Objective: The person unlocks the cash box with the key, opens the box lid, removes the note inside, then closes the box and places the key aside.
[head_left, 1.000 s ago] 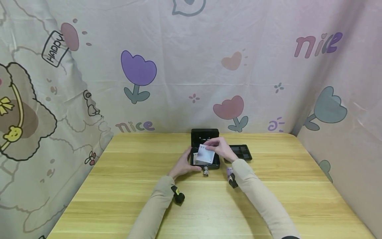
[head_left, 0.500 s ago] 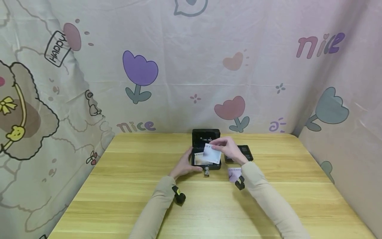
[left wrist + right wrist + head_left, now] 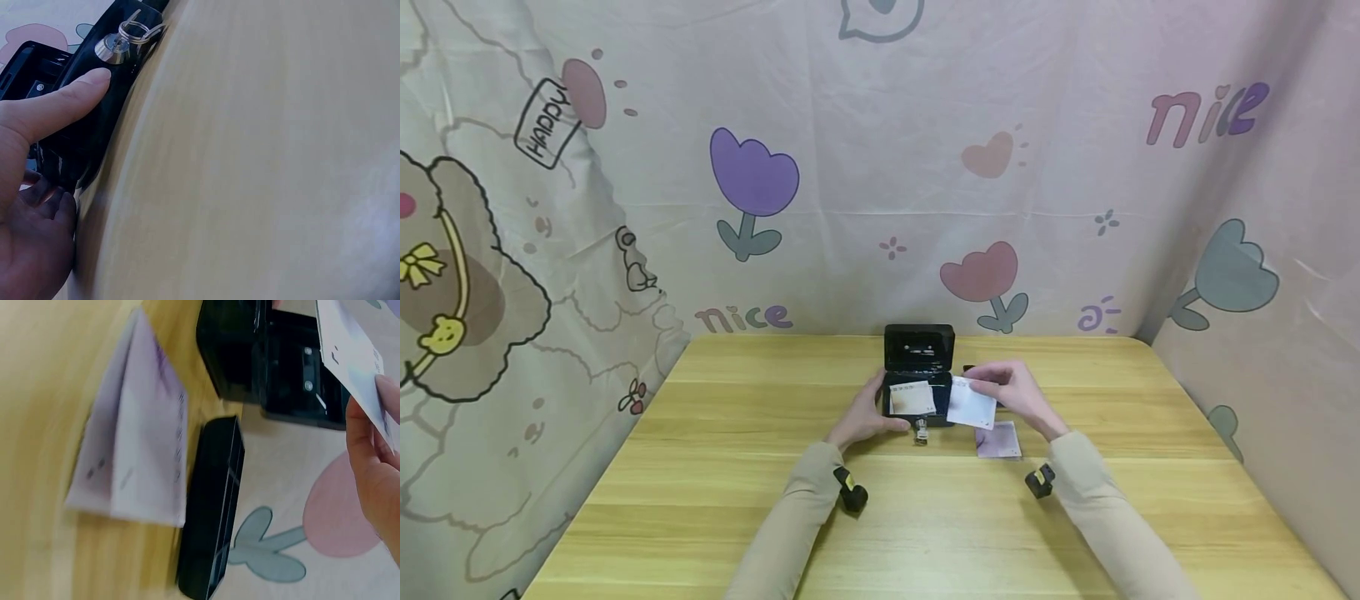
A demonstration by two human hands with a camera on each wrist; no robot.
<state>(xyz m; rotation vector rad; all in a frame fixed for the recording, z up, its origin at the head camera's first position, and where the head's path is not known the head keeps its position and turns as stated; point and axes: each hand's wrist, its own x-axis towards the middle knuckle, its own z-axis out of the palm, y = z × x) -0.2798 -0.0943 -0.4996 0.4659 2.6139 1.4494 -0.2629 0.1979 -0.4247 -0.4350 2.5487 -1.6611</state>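
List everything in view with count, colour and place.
table: one, yellowish, foreground
backdrop: one, pinkish, behind the table
box: one, black, lid open, on table
lock with key ring: one, silver, box front
first note: one visible, cream, inside box
second note: one, whitish, in the right hand
third note: one, lilac, folded on the table
tray: one, black, right of the box
wrist cameras: two, black, one per wrist
sleeves: two, beige, forearms
left hand: one, bare, gripping the box
right hand: one, bare, pinching the second note
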